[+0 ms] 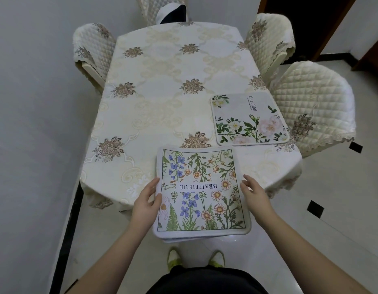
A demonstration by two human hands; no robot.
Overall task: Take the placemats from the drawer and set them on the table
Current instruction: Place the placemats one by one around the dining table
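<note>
A stack of placemats point(201, 192) hangs in the air at the near end of the table, partly over its edge. The top one shows blue and orange flowers and the word BEAUTIFUL. My left hand point(146, 201) grips the stack's left edge, thumb on top. My right hand point(254, 193) is at the right edge with fingers fairly straight; how far they reach under the stack is hidden. One placemat point(248, 118) with white and pink roses lies flat on the table's right side. The table point(162, 98) wears a cream floral cloth.
Quilted cream chairs stand around the table: one at the left point(91, 49), two at the right point(270, 41) point(313, 107), one at the far end point(162, 7). A white wall runs close along the left. My feet point(195, 256) stand on glossy white tile.
</note>
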